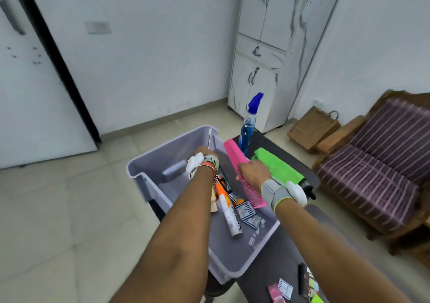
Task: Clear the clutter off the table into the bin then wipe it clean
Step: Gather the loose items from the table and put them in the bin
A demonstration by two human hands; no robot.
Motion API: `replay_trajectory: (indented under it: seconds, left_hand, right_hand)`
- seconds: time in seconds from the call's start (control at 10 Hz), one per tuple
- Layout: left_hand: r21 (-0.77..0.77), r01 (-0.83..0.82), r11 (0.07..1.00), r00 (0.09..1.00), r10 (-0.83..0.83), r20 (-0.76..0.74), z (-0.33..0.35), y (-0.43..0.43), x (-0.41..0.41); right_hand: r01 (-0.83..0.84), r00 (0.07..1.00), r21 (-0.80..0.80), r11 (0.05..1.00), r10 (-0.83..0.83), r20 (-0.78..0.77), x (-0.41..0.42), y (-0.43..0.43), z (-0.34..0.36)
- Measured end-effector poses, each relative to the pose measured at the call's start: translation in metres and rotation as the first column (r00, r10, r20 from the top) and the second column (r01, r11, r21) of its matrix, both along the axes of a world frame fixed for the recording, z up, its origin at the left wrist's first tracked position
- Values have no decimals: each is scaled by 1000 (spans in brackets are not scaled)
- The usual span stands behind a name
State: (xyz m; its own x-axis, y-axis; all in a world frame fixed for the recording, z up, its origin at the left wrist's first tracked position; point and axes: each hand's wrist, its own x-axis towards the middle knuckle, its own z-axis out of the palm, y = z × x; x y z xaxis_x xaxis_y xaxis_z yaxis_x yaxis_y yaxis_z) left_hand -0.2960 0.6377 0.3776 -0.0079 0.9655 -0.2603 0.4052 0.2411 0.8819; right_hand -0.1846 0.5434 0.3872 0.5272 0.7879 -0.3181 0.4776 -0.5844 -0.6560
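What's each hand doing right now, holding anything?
Left hand: reaching down into the grey bin; fingers hidden, so grip cannot be told.
Right hand: closed on the pink comb, held over the bin.

We see a dark, glossy table [279,253] carrying a lilac plastic bin [149,186] at its left edge, a blue spray bottle [247,130] and folded green cloth [279,167] at the far end, and small packets [285,287] nearest us.
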Motion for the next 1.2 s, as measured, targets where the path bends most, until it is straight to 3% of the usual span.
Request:
replay_trajectory:
  seconds: [0.1, 0.2, 0.3, 0.4, 0.6, 0.9, 1.2]
  left_hand:
    - [-238, -138, 961, 985, 159, 68, -15, 6, 0]
    - [-120, 136, 983, 891, -174, -418, -2, -11, -1]
    - [-80, 32, 996, 960, -52, -275, -6, -9, -2]
    - [5, 171, 985, 888, -152, -433, -2, -7, 6]
    - [56, 315, 947, 871, -265, -413, 27, -6, 21]
    - [199, 425, 883, 878, -349, -328, 80, -48, 59]
    - [270, 635, 724, 771, -573, -277, 105, -138, 137]
  right_hand:
    - [15, 998, -55, 998, -18, -58, -4, 4, -19]
    - [-37, 997, -168, 985, 25, -75, -6, 3, -33]
    - [-9, 987, -163, 987, -17, -162, -5, 6, -37]
    - [144, 919, -70, 987, -159, -361, -3, 5, -32]
    - [363, 784, 125, 923, -231, -576, -2, -1, 8]
    - [595, 712, 311, 741, -307, -632, 22, -34, 58]
    - [775, 617, 390, 497, -464, -635, 93, -142, 75]
